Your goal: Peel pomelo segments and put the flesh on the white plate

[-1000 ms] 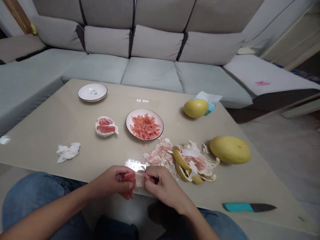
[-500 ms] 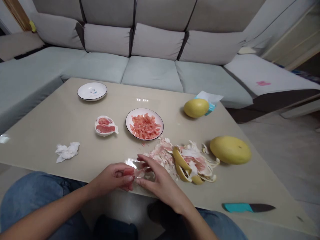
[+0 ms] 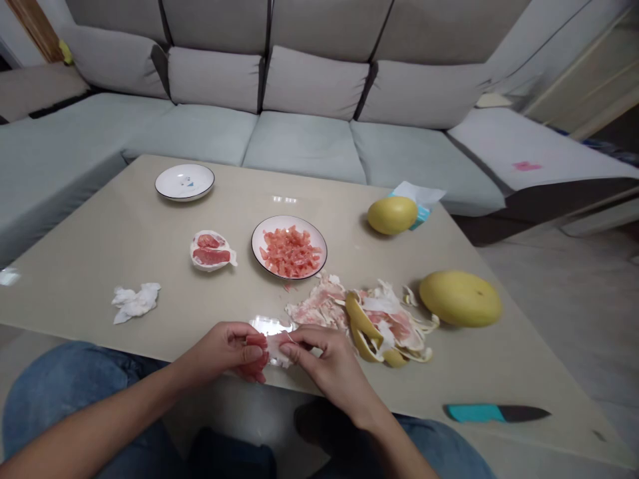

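My left hand (image 3: 227,349) is closed round a red pomelo segment (image 3: 255,359) above the table's near edge. Thumb and fingers of my right hand (image 3: 319,356) pinch the pale membrane (image 3: 277,348) that stretches from the segment. Just beyond my hands, a white plate (image 3: 259,251) with a dark rim holds a heap of red pomelo pieces (image 3: 290,251). Left of it lies a peeled pomelo part (image 3: 212,251), red flesh showing in white pith. Scraps of membrane (image 3: 319,303) and yellow-green peel (image 3: 363,327) are piled to the right of my hands.
On the table (image 3: 200,199) are a second white plate (image 3: 184,183) at the back left, a crumpled tissue (image 3: 134,303), two whole pomelos (image 3: 460,299) on the right, a tissue pack (image 3: 422,211), and a knife (image 3: 499,414) with a turquoise handle near the front right edge. A sofa (image 3: 304,143) stands behind.
My right hand's fingers have closed from a spread position onto the membrane at the segment. The left hand keeps its hold, almost unmoved.
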The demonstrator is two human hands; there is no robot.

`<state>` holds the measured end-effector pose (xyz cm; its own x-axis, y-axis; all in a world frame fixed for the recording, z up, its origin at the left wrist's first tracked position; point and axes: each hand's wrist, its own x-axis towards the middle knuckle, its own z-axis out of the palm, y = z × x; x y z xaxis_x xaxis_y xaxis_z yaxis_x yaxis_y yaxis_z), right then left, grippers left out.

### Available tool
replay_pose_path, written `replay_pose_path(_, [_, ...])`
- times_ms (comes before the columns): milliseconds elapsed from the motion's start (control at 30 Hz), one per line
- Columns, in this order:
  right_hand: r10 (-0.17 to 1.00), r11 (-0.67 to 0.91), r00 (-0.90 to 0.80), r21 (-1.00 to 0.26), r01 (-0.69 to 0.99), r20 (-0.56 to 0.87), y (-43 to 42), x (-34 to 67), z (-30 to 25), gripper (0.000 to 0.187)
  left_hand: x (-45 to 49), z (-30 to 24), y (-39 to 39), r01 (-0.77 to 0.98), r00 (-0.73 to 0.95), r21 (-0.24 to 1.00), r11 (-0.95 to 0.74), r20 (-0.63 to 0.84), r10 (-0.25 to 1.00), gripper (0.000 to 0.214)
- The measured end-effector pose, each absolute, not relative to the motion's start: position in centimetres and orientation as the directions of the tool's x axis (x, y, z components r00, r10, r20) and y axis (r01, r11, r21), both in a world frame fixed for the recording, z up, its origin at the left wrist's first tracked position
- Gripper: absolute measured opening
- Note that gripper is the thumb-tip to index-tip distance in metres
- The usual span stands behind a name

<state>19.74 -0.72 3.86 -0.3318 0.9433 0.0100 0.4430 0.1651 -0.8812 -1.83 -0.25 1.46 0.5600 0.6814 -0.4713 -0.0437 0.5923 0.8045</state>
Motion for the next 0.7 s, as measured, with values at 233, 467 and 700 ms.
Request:
replay_pose_path(233, [0.943, 0.141, -0.331, -0.888, 0.438, -0.013, -0.64, 19.86, 4.05, 0.013, -2.11, 1.06, -0.1, -0.032, 0.595, 0.8, 0.599, -0.466, 0.655, 0.026])
replay_pose_path(467, [0.943, 0.128, -0.331, -0.88, 0.457, -0.034, -0.67, 19.92, 4.19, 0.013, -2.23, 1.27, 0.15, -0.035, 0.608, 0.815, 0.579, -0.442, 0.66, 0.028])
replay_pose_path(700, [0.946, 0.055, -0.312, -0.9, 0.432, -0.092, -0.6, 20.13, 4.24, 0.019, -2.13, 1.3, 0.29, -0.057, 0.618, 0.824, 0.563, -0.414, 0.669, 0.027])
